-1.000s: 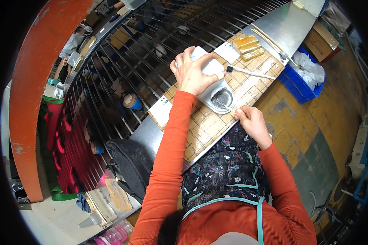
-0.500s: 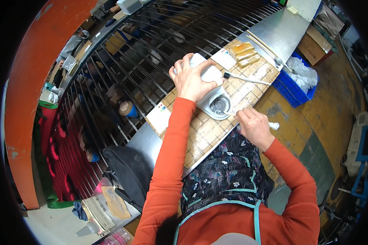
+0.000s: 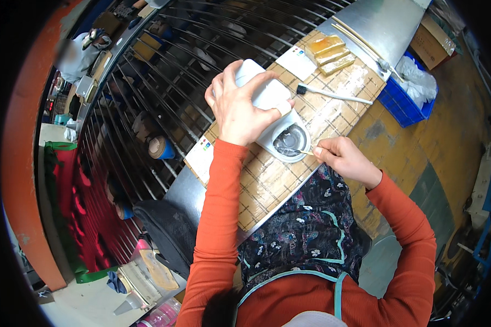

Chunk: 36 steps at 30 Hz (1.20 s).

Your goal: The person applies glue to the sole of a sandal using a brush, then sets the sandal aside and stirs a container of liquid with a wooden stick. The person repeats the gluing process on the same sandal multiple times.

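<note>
My left hand [image 3: 237, 111] is wrapped from above around a white plastic housing [image 3: 264, 92], fingers over its far side and thumb on its near side. At the housing's near end is a round grey recess [image 3: 290, 137] with a shiny inner wall and a pale rim. Just right of that rim, my right hand [image 3: 348, 159] pinches a thin, slender tool [image 3: 305, 152]. The tool's tip lies inside the recess, against its lower part; its exact kind is too small to tell. Under the housing is a grid-patterned brown board [image 3: 267, 185].
A black-bristled toothbrush [image 3: 333, 95], yellowish translucent blocks [image 3: 333, 57] and a white card [image 3: 296, 63] lie on the board. Thin sticks [image 3: 357, 38] rest beyond them. A blue crate [image 3: 403, 111] stands right; metal bars [image 3: 142, 92] and a black bag [image 3: 163, 229] are left.
The tool's tip has moved left, deeper across the recess. My right hand has turned slightly, and my left hand keeps its hold on the housing. The whole view has shifted a little.
</note>
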Tool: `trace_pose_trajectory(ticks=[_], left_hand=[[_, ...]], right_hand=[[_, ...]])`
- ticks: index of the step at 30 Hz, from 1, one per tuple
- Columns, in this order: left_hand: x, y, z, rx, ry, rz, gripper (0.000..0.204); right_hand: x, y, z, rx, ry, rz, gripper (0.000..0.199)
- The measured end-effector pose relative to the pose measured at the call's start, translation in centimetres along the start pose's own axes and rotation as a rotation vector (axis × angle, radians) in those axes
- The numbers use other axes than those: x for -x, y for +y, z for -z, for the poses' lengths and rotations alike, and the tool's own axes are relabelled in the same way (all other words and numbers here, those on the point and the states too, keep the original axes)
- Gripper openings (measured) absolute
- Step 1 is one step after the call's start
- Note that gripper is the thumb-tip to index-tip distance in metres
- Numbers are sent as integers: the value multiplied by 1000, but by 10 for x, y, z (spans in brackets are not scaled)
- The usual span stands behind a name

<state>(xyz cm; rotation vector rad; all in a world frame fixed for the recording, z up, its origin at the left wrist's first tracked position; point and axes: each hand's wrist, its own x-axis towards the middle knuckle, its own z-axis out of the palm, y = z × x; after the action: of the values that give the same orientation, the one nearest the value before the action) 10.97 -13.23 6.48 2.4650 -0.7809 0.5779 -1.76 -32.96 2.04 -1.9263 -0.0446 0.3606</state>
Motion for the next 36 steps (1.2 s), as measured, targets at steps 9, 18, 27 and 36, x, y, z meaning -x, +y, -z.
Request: trace_pose_trajectory(ticks=[9,18,27,36], left_hand=[[-2,4,5,-49,-64,10,53],[-4,4,4,-4,-59,14,49],[-2,2,4,-63,-51,-19,54],[-2,2,2,8,-24,8,49]], right_hand=[[12,-9,5,68,53,-1,16],[19,-15,-10,869,435,534,9],[-3,-16,22,558,-4,190,31],[2,-26,32,422,20,276,17]])
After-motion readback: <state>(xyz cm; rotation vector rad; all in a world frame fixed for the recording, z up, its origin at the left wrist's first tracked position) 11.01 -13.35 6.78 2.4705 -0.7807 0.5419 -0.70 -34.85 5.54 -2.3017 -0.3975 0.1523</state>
